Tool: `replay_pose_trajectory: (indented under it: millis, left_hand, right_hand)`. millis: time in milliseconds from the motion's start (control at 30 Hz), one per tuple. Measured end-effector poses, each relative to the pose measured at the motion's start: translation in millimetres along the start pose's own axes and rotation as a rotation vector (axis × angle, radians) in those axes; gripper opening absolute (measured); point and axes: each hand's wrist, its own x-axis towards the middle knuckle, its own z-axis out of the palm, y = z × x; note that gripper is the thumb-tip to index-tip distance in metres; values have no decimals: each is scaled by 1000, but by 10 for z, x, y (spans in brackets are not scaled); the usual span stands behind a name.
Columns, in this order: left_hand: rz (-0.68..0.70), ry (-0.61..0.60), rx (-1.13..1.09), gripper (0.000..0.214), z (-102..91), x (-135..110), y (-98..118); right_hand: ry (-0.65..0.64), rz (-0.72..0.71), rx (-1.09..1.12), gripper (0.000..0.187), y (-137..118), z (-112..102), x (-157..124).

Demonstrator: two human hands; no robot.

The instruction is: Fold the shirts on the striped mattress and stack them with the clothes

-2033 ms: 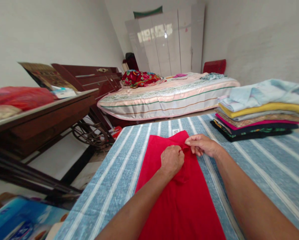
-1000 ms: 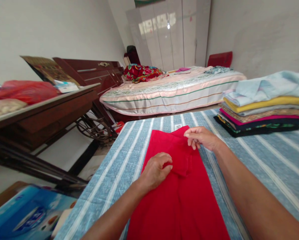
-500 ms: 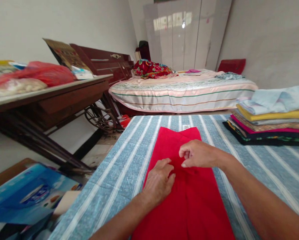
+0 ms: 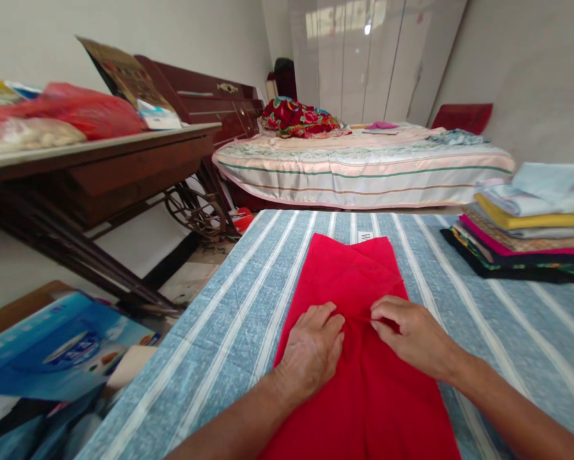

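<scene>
A folded red garment [image 4: 330, 275] lies lengthwise on a blue-and-white striped cloth [image 4: 229, 306], with a white label [image 4: 365, 236] at its far edge. My left hand [image 4: 313, 348] rests palm down on the garment's left half, its fingers slightly bent and lying on the fabric. To the right of it, my right hand [image 4: 411, 329] pinches a thin bit of the red fabric between thumb and forefinger. That pinched bit is drawn taut toward my left fingertips, and small creases run out from it. The near end of the garment runs out of view.
At the right stands a stack of folded clothes [image 4: 531, 239]. Beyond the striped surface is a bed [image 4: 364, 172] with a floral bundle [image 4: 301, 118]. A sewing-machine table [image 4: 138, 153] with a red plastic bag [image 4: 95, 112] stands left, above a blue carton [image 4: 71, 348].
My right hand has come down to the right and now pinches the red fabric, pulling up creases. My left hand stays on the garment. The view has shifted slightly.
</scene>
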Motion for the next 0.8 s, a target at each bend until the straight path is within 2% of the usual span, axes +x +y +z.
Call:
replay_pose_trajectory:
  millis: [200,300,467,633,800]
  left_hand:
    - [16,-22,70,28,14,-4,22]
    - [20,-39,109,29,28,-15,24]
    - [21,-70,148,29,14,-17,37]
    - [48,-83,141,28,-3,-20,50]
    - [78,-55,139,29,-20,-26,59]
  right_hand:
    - [65,183,238,12,68,-14,12]
    - [64,206,296,12,99,-15,13]
    - [30,156,303,13,86,-61,17]
    - [-132,-14,162,19,43,-129,9]
    - [-223,-58,26,25,46,-126,1]
